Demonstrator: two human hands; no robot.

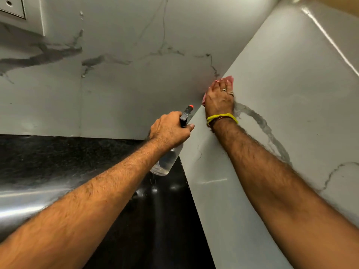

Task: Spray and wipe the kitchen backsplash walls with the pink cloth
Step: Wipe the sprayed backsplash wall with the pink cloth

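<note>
step in hand: wiping the right-hand backsplash wall close to the inner corner, where it meets the back wall.
right hand: the right hand lies flat with fingers straight, pressing the pink cloth against the wall; only the cloth's edges peek out above the fingertips and beside the heel of the hand.
left hand: the left hand is wrapped around the neck of the spray bottle, held near the corner above the black countertop, nozzle tip orange and aimed towards the walls.
doing it well: judging from the pose, keep the palm flat so the whole cloth bears on the tile, work overlapping strokes out of the corner seam, and follow the grey veining so no wet patch is left (the glossy surface will likely show streaks).
spray advice: keep the bottle clear of the wiping arm.
other: a yellow thread band at the right wrist and rings on the fingers.
writing and brands: none readable; the clear bottle shows no label.
</note>
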